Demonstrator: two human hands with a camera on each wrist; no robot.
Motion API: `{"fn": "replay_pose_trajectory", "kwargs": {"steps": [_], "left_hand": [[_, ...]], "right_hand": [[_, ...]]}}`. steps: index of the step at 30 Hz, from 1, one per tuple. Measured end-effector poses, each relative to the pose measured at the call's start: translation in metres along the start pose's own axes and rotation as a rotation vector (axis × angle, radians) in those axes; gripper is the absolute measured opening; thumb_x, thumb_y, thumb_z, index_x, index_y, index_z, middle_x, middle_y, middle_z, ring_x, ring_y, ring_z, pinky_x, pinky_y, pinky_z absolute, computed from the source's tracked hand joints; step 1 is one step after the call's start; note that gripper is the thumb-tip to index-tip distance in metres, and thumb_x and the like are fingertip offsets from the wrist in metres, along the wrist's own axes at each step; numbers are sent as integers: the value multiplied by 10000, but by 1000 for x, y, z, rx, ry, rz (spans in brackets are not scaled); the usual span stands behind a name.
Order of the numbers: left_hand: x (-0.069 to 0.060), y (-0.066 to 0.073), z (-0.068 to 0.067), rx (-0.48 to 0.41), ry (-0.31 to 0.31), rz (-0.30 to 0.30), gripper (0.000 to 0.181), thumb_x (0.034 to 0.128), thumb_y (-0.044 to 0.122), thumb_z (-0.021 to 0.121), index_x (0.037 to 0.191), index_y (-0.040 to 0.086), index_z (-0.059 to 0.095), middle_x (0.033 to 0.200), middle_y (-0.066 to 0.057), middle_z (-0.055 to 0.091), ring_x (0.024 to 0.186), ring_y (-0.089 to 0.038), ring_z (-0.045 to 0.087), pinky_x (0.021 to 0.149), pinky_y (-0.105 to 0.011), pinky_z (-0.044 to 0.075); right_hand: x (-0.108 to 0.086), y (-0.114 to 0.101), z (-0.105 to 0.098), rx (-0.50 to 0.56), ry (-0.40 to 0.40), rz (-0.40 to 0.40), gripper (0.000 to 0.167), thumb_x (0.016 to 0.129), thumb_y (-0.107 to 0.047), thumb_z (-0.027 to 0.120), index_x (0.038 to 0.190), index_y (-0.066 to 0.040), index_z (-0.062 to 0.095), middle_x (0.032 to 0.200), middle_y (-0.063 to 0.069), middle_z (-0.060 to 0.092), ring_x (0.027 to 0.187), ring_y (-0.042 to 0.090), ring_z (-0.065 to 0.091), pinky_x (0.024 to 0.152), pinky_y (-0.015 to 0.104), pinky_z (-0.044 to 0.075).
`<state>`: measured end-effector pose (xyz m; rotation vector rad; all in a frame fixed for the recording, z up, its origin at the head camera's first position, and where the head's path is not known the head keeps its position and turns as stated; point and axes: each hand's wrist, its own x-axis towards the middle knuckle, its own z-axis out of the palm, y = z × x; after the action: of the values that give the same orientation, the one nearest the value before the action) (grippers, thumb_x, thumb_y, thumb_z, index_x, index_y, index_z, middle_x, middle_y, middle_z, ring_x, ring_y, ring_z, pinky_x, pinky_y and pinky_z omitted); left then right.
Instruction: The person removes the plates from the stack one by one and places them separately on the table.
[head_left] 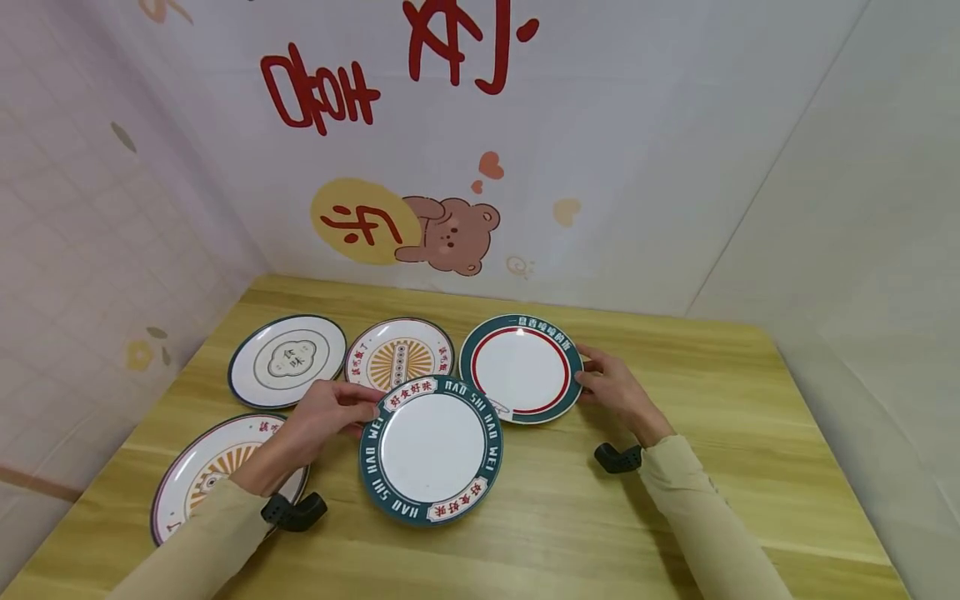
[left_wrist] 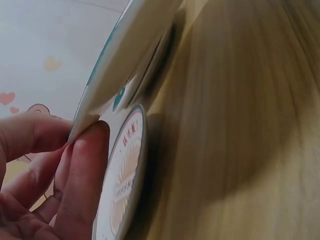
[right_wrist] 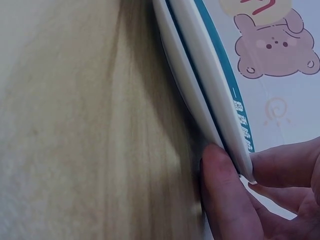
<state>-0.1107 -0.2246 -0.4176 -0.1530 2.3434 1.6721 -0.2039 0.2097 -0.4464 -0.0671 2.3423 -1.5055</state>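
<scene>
My left hand (head_left: 322, 421) pinches the left rim of a dinner plate (head_left: 433, 450) with a green lettered border. In the left wrist view this plate's pale underside (left_wrist: 117, 67) is tilted and raised off the wood. At the back, my right hand (head_left: 617, 393) pinches the right edge of a green-rimmed plate with a red ring (head_left: 520, 372). Beneath that one, the right wrist view shows a second plate (right_wrist: 182, 75), close under it. Whether the fingers also touch the lower plate's edge, I cannot tell.
A sunburst plate (head_left: 400, 350) lies behind the left-hand plate. Further left are a plate with a grey emblem (head_left: 288, 360) and another sunburst plate (head_left: 213, 467), partly under my left forearm. The wooden table (head_left: 720, 467) meets a printed wall covering (head_left: 615, 208) at the back.
</scene>
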Motion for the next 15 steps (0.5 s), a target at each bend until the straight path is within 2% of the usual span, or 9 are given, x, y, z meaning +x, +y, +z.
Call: {"fn": "replay_pose_trajectory", "kwargs": {"steps": [4,15], "left_hand": [[-7,-6,-4,32,-8,-24,310,937,86,737,1213,-54,727,1094,-127,741,863,-201,648,722,-330,618],[-15,-15,-23,86,-36,-16,335,930,118,764,1223,-40,727,1124,-132,725,867,-209,657,710,-340,613]], "right_hand": [[-2,2,1,7,-1,-2,586,1085,-82,511,1632,-72,301,1458,288,466,1111,332,616,944,411,598],[0,1,1,11,4,13,588,1082,-77,518,1631,-79,307,1440,283,474,1094,328,612,932,396,603]]}}
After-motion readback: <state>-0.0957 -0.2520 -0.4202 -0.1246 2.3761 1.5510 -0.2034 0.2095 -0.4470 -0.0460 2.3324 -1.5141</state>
